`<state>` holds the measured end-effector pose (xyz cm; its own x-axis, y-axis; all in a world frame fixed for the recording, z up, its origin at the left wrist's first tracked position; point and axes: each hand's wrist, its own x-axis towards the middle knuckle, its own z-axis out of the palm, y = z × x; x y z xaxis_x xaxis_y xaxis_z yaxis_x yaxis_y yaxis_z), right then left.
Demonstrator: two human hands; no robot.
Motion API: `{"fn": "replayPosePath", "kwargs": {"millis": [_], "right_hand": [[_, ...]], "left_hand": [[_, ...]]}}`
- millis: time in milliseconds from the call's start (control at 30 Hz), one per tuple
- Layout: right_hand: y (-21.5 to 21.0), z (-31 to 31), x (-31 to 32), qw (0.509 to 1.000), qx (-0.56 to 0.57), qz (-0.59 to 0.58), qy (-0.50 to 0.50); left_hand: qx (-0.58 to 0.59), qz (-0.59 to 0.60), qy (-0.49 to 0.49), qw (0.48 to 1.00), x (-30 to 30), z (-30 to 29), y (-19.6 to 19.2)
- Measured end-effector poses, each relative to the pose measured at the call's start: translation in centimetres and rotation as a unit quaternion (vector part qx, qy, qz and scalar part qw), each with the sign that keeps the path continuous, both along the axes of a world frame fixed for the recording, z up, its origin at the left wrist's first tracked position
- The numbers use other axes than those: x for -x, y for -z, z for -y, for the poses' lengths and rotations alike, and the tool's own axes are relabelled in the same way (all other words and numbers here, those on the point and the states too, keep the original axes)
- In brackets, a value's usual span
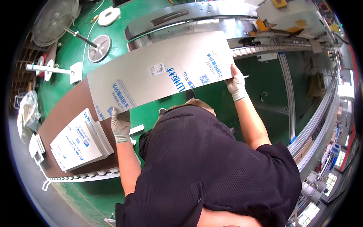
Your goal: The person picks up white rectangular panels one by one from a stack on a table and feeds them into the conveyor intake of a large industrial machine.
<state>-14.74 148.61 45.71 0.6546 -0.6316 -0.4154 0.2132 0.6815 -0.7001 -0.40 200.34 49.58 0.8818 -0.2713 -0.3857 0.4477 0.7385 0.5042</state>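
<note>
I hold a long flat grey cardboard sheet (159, 72) with blue print and a small white label, lifted level in front of me. My left hand (120, 125), in a pale work glove, grips its near left corner. My right hand (236, 84), also gloved, grips its right end. The sheet hangs over the green machine bed (264, 102) and a brown board (72, 109). My dark shirt fills the lower middle of the view.
A stack of folded white printed cartons (81, 142) lies on the brown board at my left, above a roller rail (87, 176). A metal conveyor (181, 19) and a roller track (264, 49) run behind. A standing fan (55, 17) is at far left.
</note>
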Motion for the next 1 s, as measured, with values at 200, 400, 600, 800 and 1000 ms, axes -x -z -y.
{"fn": "replayPosePath", "kwargs": {"millis": [200,400,600,800,1000], "right_hand": [[-0.2,0.2,-1.1,0.981,-0.053,-0.026,0.183],[-2.0,-1.1,-0.6,0.708,0.609,-0.349,0.078],[-2.1,-1.5,-2.0,0.603,0.685,-0.407,0.024],[-1.9,-1.3,-2.1,0.606,0.705,-0.369,0.007],[-2.9,-1.0,-2.4,0.598,0.707,-0.377,0.025]], "left_hand": [[-0.017,-0.015,0.020,1.000,1.0,3.6,-0.2],[-0.052,-0.042,0.013,0.998,0.3,5.1,-0.4],[-0.161,-0.026,-0.010,0.987,-0.4,4.2,0.7],[-0.409,0.028,-0.076,0.909,-0.1,-0.6,0.7],[-0.614,0.182,0.051,0.766,0.9,0.2,-2.9]]}}
